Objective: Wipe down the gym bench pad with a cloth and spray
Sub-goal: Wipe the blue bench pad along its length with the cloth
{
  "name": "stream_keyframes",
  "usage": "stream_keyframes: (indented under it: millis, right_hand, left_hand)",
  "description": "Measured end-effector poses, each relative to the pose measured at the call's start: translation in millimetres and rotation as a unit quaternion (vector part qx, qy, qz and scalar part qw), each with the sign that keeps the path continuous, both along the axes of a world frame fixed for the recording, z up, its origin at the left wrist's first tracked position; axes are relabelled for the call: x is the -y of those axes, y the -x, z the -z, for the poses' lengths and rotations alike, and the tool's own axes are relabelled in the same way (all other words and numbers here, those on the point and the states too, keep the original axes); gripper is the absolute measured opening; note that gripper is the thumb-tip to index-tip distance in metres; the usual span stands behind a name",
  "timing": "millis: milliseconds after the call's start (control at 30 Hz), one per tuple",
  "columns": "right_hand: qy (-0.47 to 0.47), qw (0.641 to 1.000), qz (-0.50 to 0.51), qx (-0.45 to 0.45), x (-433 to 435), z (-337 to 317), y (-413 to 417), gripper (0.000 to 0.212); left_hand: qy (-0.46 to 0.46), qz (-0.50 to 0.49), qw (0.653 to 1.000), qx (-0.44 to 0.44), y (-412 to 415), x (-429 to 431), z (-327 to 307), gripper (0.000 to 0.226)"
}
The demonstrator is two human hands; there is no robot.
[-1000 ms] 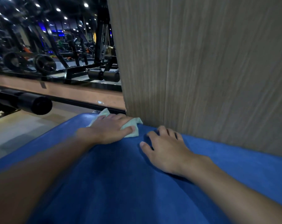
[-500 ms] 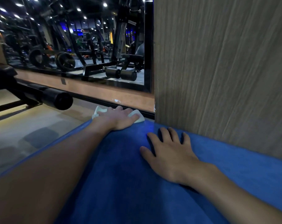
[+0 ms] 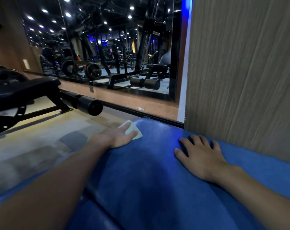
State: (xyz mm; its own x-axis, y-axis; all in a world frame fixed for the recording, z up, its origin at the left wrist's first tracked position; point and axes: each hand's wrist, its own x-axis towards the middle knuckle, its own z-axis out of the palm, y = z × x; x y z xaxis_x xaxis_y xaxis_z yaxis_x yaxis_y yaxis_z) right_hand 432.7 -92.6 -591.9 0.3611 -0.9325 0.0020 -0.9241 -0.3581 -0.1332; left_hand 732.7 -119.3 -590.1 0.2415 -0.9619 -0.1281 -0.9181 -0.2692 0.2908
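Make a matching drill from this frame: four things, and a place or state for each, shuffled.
Things
1. cloth
2. right hand
3. black foam roller
4. wood-grain panel

Place or state
a. flat on the blue bench pad, fingers spread, holding nothing
b. upright along the pad's right side
c. pressed under the left hand at the pad's far left corner
d. above the floor, off to the pad's left

Pairs: 1-c, 2-a, 3-d, 4-b
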Motion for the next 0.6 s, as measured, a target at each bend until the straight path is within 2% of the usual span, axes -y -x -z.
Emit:
stream_keyframes:
  millis: [67, 200, 267, 367, 500, 600]
  right_hand:
    - [0.023, 0.999, 0.008, -0.035, -8.5, -5.6, -3.7, 0.055]
    - [0.033, 0.996, -0.002, -0.085, -34.0, -21.0, -21.9, 0.043]
    - [0.021, 0.997, -0.015, -0.071, -52.2, -24.8, -35.7, 0.037]
    - [0.023, 0.998, -0.057, -0.033, -88.6, -28.1, -51.8, 0.026]
    - [-0.001, 0.994, -0.076, 0.076, -127.6, -35.2, -65.1, 0.03]
    - [-0.086, 0.964, -0.094, 0.235, -155.7, -48.4, -70.6, 0.041]
  left_hand:
    - [-0.014, 0.004, 1.0, 0.005, -11.4, -25.9, -2.8, 0.104]
    - [-0.02, -0.011, 1.0, 0.015, -28.4, -79.0, -3.0, 0.094]
    - [-0.022, -0.022, 0.999, 0.045, -29.8, -105.6, -9.3, 0.089]
    - [-0.005, -0.026, 0.994, 0.11, -15.0, -146.4, -23.7, 0.069]
    - [0.0, 0.027, 0.993, 0.111, 21.0, -199.2, -35.6, 0.062]
    - [0.026, 0.037, 0.998, 0.048, 42.3, -229.8, -49.4, 0.054]
